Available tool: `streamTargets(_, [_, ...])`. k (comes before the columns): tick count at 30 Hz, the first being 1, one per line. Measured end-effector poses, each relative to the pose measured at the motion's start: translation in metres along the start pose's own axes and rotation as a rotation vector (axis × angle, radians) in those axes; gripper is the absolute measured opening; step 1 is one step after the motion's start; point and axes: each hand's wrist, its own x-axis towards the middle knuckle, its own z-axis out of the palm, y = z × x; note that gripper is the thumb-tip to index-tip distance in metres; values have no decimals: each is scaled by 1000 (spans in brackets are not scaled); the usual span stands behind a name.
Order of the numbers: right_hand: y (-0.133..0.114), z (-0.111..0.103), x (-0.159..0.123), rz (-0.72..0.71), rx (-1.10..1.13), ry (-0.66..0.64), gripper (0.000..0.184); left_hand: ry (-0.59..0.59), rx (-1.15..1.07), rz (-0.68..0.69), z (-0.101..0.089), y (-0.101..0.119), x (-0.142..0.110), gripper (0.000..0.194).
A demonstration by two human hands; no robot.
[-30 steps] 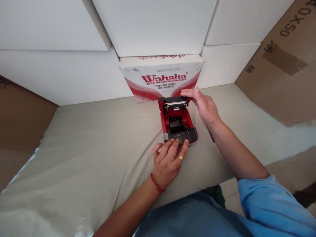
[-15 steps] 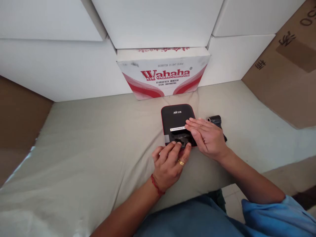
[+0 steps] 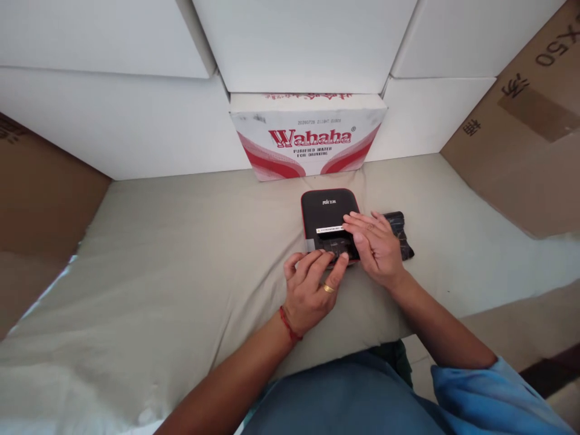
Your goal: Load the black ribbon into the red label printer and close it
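A beige cloth-covered surface [image 3: 181, 254] is bearing a black-and-red printer [image 3: 327, 212]; behind the printer, a Wahaha water carton [image 3: 312, 158] is standing; right of the printer, a black roll [image 3: 397, 225] is lying.

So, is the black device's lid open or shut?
Shut: the lid lies flat, with the right hand at its edge; whether latched, cannot tell.

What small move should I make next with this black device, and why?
Perhaps press the lid gently with your right hand: the lid is down, that hand reaches over its right edge, and your left hand is at the front.
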Motion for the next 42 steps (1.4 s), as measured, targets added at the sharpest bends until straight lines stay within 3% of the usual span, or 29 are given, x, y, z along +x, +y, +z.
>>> streamTargets(4, [-16, -2, -14, -139, 15, 28, 33, 97, -98, -24, -7, -4, -1, 65])
streamTargets(6, [-22, -1, -23, -180, 35, 53, 33, 159, -165, -171, -9, -10, -3, 58])
streamTargets(8, [-24, 2, -30, -183, 47, 84, 37, 181, -278, -406, -7, -20, -4, 46])
streamTargets(11, [-21, 7, -33, -171, 78, 93, 42, 102, -598, -760, 3, -42, -5, 47])
streamTargets(14, [-18, 10, -30, -159, 143, 87, 42, -69, -901, -910, 16, -66, -4, 70])
streamTargets(18, [-15, 8, -28, -149, 182, 68, 40, -166, -1094, -943, 25, -85, 4, 84])
streamTargets(22, [-16, 6, -27, -141, 194, 36, 40, -248, -1206, -877, 28, -87, 14, 95])
streamTargets(30, [-19, 4, -23, -136, 204, 39, 34, -258, -1233, -813, 30, -86, 13, 114])
streamTargets(37, [-21, -5, -14, -155, 213, 41, 27, -283, -1247, -746, 35, -87, 9, 117])
streamTargets(40, [-19, -19, 6, 30, 254, -15, 28, -200, -1355, -777, 39, -86, 7, 116])
streamTargets(42, [-16, -27, 29, 202, 219, -141, 33, -134, -1444, -816, 42, -86, 7, 111])
